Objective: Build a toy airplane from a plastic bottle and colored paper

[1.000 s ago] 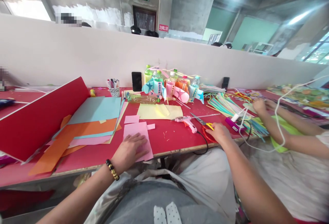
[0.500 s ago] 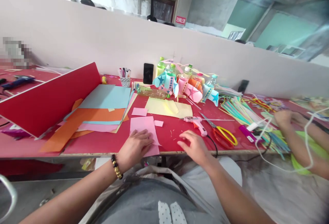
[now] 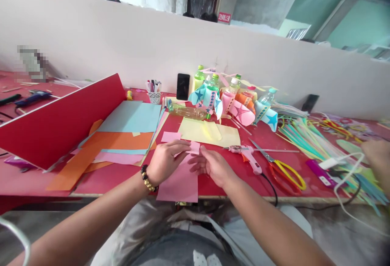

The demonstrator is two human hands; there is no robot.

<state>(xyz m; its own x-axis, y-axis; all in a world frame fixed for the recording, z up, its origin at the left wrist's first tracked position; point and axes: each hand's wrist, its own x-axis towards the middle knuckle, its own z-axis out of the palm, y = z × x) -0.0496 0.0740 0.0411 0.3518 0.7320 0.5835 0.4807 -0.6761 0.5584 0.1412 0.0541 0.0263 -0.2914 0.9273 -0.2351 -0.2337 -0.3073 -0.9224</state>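
Observation:
Above the table edge, my left hand (image 3: 169, 160), wearing a beaded bracelet, pinches a small pink paper piece (image 3: 195, 148) between thumb and fingers. My right hand (image 3: 213, 166) is close against its right side, thumb tip near the paper and the other fingers spread out; whether it touches is hard to tell. Beneath both hands a larger pink sheet (image 3: 178, 184) lies flat, overhanging the front edge slightly. Another small pink rectangle (image 3: 171, 136) rests behind my left hand. To the right of my right hand lie a pink glue gun (image 3: 251, 158) and yellow-and-red-handled scissors (image 3: 284, 174).
Coloured paper sheets (image 3: 131, 117) and a leaning red board (image 3: 70, 123) occupy the left. Decorated bottles (image 3: 231, 99), a bottle on its side (image 3: 187, 111), a pen cup (image 3: 154, 95) and cream paper (image 3: 210, 131) stand or lie behind. Pipe cleaners (image 3: 307, 144) and another person's hand (image 3: 376, 152) are at right.
My left hand has risen from the large pink sheet and taken the small pink paper piece. My right hand has moved left to meet it. The view has shifted slightly.

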